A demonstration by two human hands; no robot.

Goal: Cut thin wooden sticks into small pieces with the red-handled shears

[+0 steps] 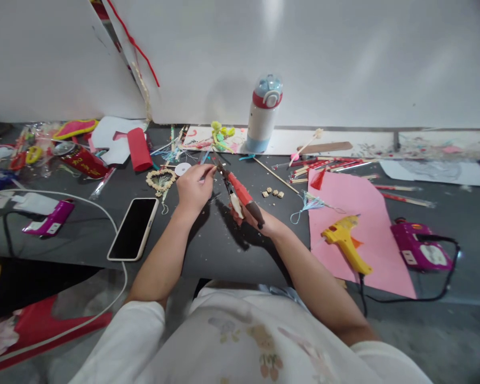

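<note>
Your right hand (269, 224) grips pliers (241, 190) near your left hand (195, 191), fingers (208, 173) pinched, presumably steadying something too small to identify.

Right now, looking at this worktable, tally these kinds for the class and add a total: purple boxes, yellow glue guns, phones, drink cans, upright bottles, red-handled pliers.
Purple boxes: 2
Yellow glue gun: 1
Phone: 1
Drink can: 1
Upright bottle: 1
Red-handled pliers: 1
Total: 7

Upright bottle (261, 120), dark-screened phone (133, 229)
</note>
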